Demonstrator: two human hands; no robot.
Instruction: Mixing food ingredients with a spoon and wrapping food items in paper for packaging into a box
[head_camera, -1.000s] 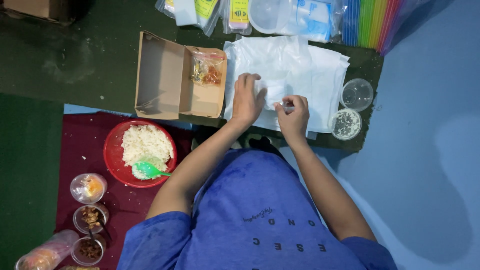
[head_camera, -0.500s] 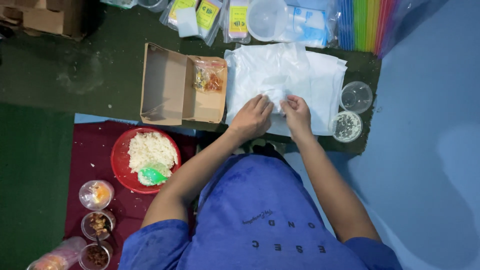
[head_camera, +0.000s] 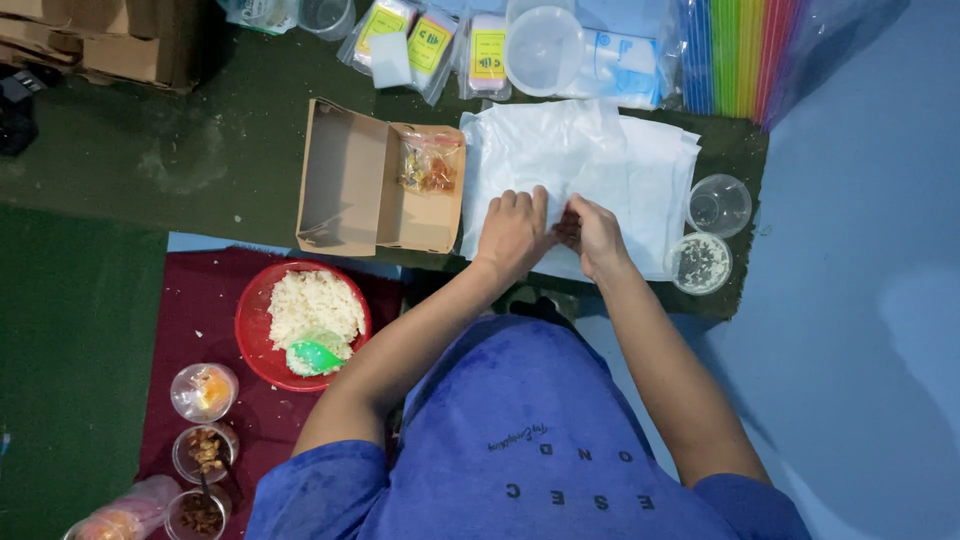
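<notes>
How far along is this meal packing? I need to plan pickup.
Done: a small food packet lies in the open brown cardboard box. In hand: both hands, left hand and right hand, work the white plastic bags. Left: rice in the red bowl.

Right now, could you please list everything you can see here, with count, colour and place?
plastic bags: a stack, white, centre of the dark mat, under both hands
cardboard box: one, brown, open, left of the bags, a small clear food packet inside
red bowl: one, holding white rice and a green spoon, on the maroon cloth
small clear cups: four, with toppings, lower left
round clear containers: two, right of the bags, the nearer one holding specks
yellow-labelled packets: three, top
clear lidded tub: one, top centre
coloured straws: one bundle, top right
left hand: on the bags
right hand: pinching a bag
</notes>
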